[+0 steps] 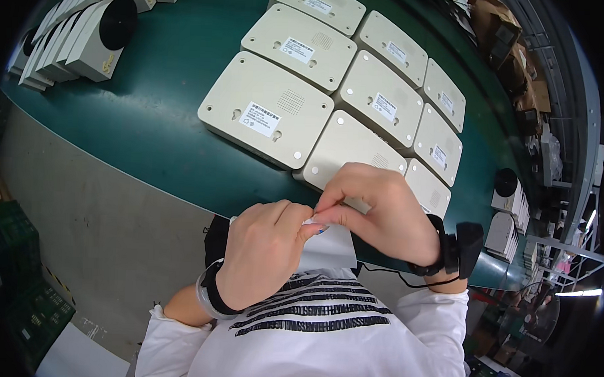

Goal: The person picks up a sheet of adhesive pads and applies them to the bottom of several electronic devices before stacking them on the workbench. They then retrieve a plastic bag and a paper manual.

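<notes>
over the near edge of the green table [164, 101], i see a person's two hands at close work, tips brought together. the left hand [262, 244] has its fingers bent in and its thumb pressed toward them, gripping a white sheet [333, 250] that sits just off the table's near edge, below the knuckles. the right hand [378, 209] has thumb and forefinger drawn almost together at a small white bit [309, 222] by the left fingertips; whether they quite meet, or have hold of that bit, i cannot tell from here.

on the middle of the table lie nine cream cases [296, 87] in close rows, several with a white label and round pale pads showing; the right hand covers part of the nearest ones. at the table's far left stand white boxes [89, 51], a black disc on one; more white boxes [502, 231] stand at its right end. left of the table, on the floor, are green crates [24, 304].
</notes>
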{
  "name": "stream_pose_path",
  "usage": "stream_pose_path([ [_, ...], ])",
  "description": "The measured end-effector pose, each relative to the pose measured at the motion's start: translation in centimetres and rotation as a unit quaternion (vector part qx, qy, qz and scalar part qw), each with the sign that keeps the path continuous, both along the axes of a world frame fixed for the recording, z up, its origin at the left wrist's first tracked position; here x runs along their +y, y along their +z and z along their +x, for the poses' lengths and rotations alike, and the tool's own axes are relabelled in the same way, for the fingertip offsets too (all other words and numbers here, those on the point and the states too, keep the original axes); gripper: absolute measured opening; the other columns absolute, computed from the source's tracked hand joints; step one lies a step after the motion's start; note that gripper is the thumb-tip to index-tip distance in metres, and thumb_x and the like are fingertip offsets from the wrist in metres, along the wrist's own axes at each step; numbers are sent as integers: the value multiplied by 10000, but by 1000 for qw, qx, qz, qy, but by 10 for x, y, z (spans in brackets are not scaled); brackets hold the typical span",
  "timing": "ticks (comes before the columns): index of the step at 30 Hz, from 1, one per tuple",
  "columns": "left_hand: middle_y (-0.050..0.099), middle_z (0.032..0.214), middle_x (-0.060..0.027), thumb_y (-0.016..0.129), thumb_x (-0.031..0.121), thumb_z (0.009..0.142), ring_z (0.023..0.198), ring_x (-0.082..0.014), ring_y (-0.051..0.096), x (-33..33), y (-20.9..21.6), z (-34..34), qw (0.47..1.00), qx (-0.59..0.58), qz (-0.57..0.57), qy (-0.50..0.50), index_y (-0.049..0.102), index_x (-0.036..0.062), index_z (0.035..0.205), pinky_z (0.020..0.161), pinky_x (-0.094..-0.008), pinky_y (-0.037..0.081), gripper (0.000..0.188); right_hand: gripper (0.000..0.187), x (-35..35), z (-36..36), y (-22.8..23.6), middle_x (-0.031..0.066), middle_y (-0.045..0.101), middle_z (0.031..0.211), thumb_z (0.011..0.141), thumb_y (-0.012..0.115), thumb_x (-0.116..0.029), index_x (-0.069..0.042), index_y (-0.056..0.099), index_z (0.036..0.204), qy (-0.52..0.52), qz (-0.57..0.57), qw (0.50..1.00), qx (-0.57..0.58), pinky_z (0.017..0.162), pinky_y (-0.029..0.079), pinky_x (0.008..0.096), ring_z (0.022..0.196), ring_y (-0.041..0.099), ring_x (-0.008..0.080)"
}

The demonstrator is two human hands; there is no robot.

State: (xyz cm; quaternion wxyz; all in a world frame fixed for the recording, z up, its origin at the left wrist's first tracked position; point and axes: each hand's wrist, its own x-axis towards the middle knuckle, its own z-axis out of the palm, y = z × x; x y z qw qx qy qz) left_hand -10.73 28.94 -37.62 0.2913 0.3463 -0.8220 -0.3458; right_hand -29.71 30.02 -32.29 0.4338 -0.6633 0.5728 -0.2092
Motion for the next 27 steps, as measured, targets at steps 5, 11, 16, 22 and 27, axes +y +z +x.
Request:
stream_pose_path([
  [5,556,670,-78,684,141,785,620,-273,572,-1,-3,-2,1000,-6,3,2,590,35,833,555,-379,442,149,104,3,2,-6,53,615,822,776,701,-4,-4,629,852,21,-129,990,47,678,466,283,767,591,152],
  [11,589,942,-131,689,112,779,739,-283,578,-1,2,0,997,0,68,-20,569,23,830,634,-385,459,158,89,-53,-15,-32,57,600,853,833,660,-60,4,635,888,-198,-175,964,40,690,452,256,754,557,120],
  [16,451,1302,-292,690,82,773,966,-354,527,-3,7,1,1000,-12,-19,-10,541,-8,827,810,-408,454,181,119,-70,-20,-47,80,585,914,850,655,-83,25,646,898,-225,-125,963,77,686,449,239,720,526,119],
  [22,312,1387,-391,687,79,774,1052,-406,466,-6,1,-2,999,-44,-22,-10,527,-24,823,911,-431,411,196,130,-70,-18,-47,75,575,921,839,671,-89,34,651,877,-211,-130,965,84,668,450,242,703,517,115],
  [27,296,1396,-397,689,78,772,1049,-405,471,-7,-2,-1,998,-58,-3,-14,525,-24,820,925,-428,402,199,178,-72,-20,-46,67,575,890,816,712,-122,28,640,882,-199,-119,966,110,650,455,249,692,514,112],
])
